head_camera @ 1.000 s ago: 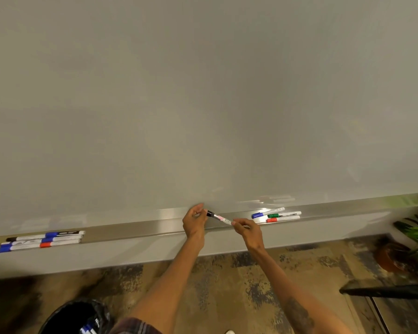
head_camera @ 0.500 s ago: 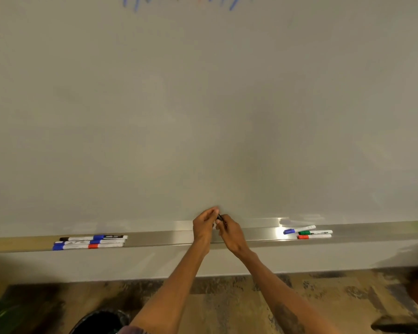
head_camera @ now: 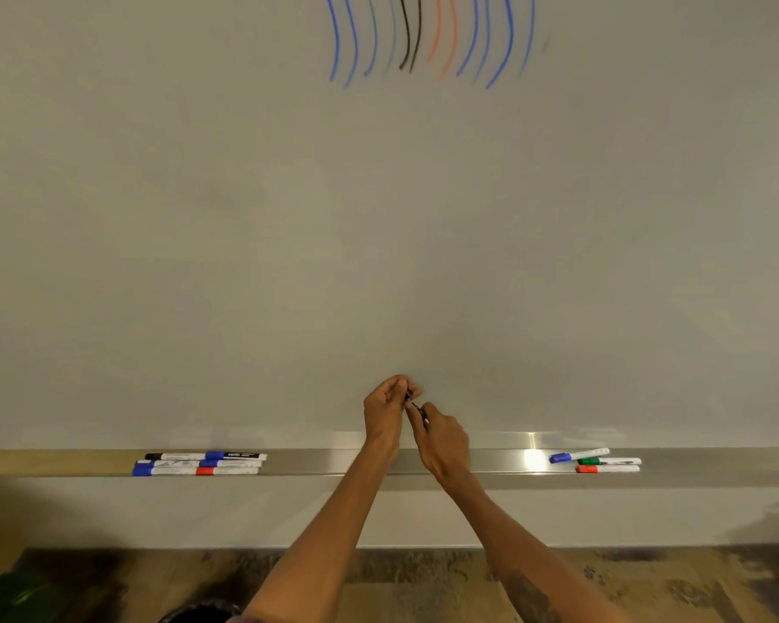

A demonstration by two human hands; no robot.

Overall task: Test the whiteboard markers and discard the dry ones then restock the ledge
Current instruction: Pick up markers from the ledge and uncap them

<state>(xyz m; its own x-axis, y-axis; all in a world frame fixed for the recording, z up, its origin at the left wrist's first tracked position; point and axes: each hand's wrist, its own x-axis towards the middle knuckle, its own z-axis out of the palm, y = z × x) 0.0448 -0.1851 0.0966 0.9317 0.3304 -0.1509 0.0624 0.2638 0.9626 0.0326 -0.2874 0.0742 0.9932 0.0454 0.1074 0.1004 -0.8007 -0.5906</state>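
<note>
While the left hand (head_camera: 385,411) pinches the cap end and the right hand (head_camera: 441,436) grips the barrel of a black-capped whiteboard marker (head_camera: 417,407) just above the long steel ledge (head_camera: 324,463), uncapping seems underway, a test stroke next

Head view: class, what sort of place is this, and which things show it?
Probably a classroom or meeting room: a wide whiteboard with coloured strokes, and a metal ledge holding markers.

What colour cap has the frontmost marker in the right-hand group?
That marker is red-capped; head view.
</note>
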